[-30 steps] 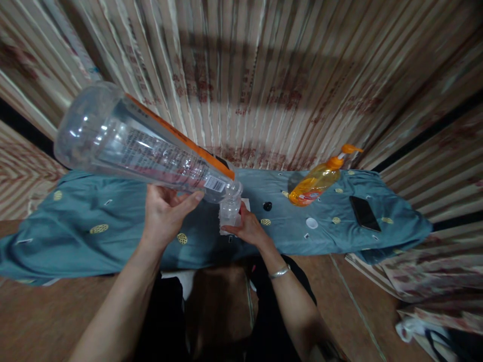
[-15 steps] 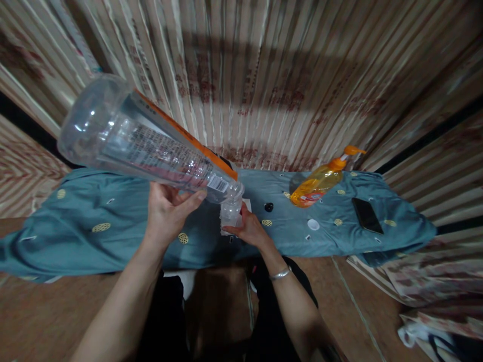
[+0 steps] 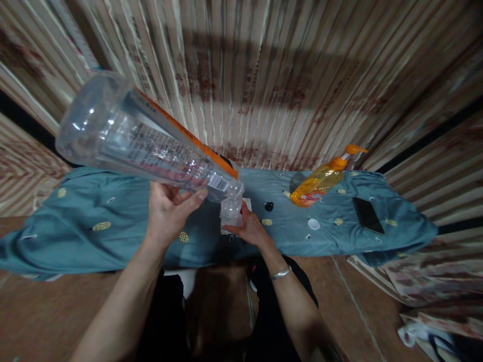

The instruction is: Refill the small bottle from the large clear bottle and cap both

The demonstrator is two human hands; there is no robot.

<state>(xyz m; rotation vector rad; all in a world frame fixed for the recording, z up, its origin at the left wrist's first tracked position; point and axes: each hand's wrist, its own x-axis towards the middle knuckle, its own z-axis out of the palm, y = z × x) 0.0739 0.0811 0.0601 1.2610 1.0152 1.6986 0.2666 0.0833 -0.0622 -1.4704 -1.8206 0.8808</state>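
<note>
My left hand [image 3: 171, 208] is closed round the neck end of a large clear plastic bottle [image 3: 151, 146] with an orange-edged label and a barcode. The bottle is tilted, its base up at the left and its mouth down at the right. Under the mouth, my right hand [image 3: 249, 226] grips a small clear bottle [image 3: 231, 208], with the two openings together. A piece of white tissue [image 3: 246, 202] shows behind the small bottle. Whether liquid is flowing between them I cannot tell.
A pump bottle of yellow-orange liquid [image 3: 317, 185] stands on the teal patterned cloth [image 3: 124, 211], right of my hands. Near it lie a small black cap [image 3: 268, 206], a white disc [image 3: 313, 224] and a black phone [image 3: 368, 215]. Striped curtains [image 3: 241, 90] hang behind and at the sides.
Hardly anything differs. The large bottle's base is slightly higher and further left; both hands keep their hold.
</note>
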